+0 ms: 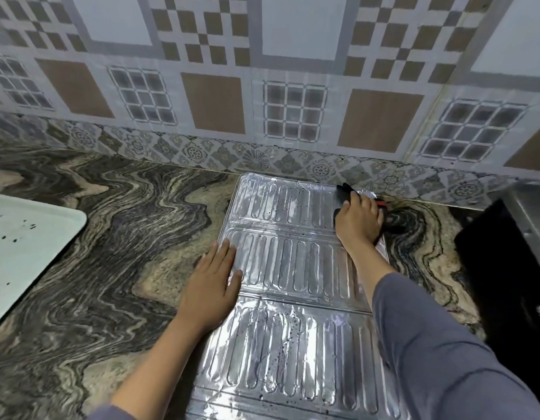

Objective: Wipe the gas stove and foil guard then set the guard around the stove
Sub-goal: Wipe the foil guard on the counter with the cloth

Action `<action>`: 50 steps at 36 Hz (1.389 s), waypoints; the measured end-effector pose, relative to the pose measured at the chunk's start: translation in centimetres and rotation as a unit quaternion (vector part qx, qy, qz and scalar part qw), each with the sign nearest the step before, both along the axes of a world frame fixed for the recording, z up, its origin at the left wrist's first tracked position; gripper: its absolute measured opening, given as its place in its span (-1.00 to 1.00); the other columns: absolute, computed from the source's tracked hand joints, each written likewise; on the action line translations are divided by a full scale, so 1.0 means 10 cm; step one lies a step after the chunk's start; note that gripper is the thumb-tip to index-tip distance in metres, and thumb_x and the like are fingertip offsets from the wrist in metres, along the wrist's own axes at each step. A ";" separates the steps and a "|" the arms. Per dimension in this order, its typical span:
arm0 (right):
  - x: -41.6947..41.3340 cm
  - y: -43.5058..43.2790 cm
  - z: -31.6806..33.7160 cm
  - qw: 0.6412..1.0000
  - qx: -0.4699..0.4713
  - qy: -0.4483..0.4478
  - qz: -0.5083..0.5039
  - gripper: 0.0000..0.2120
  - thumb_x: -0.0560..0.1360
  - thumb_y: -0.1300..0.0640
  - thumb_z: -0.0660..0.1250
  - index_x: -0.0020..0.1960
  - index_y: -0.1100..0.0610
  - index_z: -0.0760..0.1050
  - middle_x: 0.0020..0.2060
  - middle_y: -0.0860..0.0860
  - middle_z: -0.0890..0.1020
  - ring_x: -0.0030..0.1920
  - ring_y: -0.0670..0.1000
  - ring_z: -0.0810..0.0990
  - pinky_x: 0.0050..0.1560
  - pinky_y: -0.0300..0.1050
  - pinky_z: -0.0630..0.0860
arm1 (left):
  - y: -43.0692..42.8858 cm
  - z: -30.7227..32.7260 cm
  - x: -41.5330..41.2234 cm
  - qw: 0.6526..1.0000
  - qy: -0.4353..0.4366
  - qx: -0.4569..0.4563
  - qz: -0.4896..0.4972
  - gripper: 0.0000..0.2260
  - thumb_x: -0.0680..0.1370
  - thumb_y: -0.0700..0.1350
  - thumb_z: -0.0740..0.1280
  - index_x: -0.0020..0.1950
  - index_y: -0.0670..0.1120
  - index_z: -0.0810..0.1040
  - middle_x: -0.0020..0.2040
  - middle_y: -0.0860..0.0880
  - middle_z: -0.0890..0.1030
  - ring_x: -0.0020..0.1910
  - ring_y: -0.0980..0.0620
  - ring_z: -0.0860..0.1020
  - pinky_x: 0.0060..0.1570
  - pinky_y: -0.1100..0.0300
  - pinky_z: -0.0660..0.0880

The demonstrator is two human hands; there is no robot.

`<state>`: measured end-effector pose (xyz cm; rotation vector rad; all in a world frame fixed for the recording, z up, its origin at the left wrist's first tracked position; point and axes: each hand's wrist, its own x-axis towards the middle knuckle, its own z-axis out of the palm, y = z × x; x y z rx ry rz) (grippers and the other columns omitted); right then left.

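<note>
The silver foil guard (pixel 289 262) lies flat on the marbled counter, its ribbed panels unfolded and running from the wall toward me. Small dark specks dot its far and near panels. My left hand (pixel 212 283) rests palm down, fingers spread, on the guard's left edge and holds nothing. My right hand (pixel 358 221) presses a black cloth (pixel 344 192) onto the guard's far right corner, fingers curled over the cloth. The black gas stove (pixel 504 268) stands at the right edge, only partly in view.
A pale tray or board (pixel 26 247) with dark specks lies on the counter at the left. The patterned tile wall (pixel 262 101) rises directly behind the guard. Marbled counter (pixel 111 237) lies between the pale board and the guard.
</note>
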<state>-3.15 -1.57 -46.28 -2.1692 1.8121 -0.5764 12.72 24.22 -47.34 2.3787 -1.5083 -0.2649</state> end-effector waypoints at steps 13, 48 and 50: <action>0.71 0.15 -0.04 0.997 -0.009 -0.023 0.067 -0.61 0.59 0.09 0.06 0.40 0.12 0.30 0.40 0.11 0.35 0.43 0.15 0.21 0.42 0.07 0.07 | -0.01 0.01 0.00 1.000 0.000 -0.001 0.002 -0.39 0.52 0.24 -0.22 0.52 0.01 -0.05 0.51 0.14 -0.10 0.48 0.17 -0.22 0.42 0.25 -0.22; 0.99 0.17 0.02 0.863 -0.029 0.061 0.501 -0.58 0.57 -0.01 0.01 0.41 -0.03 0.32 0.37 -0.05 0.41 0.39 0.01 0.32 0.36 0.01 0.24 | -0.01 -0.05 0.01 1.000 0.001 0.018 0.023 -0.47 0.58 0.19 -0.15 0.51 0.06 -0.17 0.52 0.15 -0.20 0.49 0.15 -0.26 0.47 0.18 -0.16; 0.84 0.16 0.01 0.888 -0.022 0.044 0.457 -0.56 0.56 -0.04 0.00 0.40 -0.04 0.32 0.37 -0.06 0.41 0.40 0.01 0.31 0.36 0.00 0.22 | 0.00 -0.04 0.00 0.999 0.000 0.020 0.026 -0.47 0.58 0.19 -0.15 0.51 0.06 -0.18 0.52 0.14 -0.21 0.49 0.16 -0.26 0.47 0.18 -0.16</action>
